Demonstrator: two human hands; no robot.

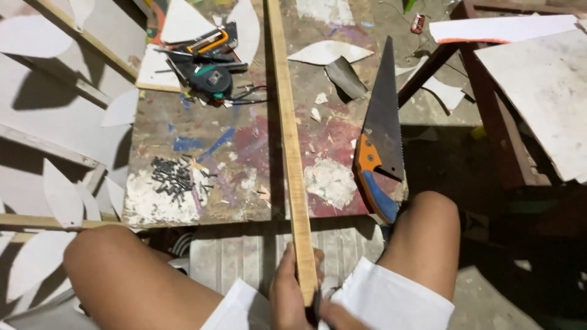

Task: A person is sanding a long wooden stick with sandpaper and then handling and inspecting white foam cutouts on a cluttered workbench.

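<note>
I clamp my left hand (290, 293) around the wooden strip (292, 153)'s near end; my right hand (339, 316) touches it, grip unclear. The handsaw (380, 140) lies unused right of the strip, which looks uncut.

A paint-stained tabletop (244, 153) carries most of the clutter. A handsaw (380, 137) with an orange and blue handle lies at its right edge, blade pointing away. A heap of dark screws (173, 177) sits near the tabletop's left front corner on a white paint patch. A green and black power tool (210, 76) with a black cord rests toward the far left side. White leaf-shaped cutouts (329, 51) lie across the far end, and more lie left of the tabletop.
</note>
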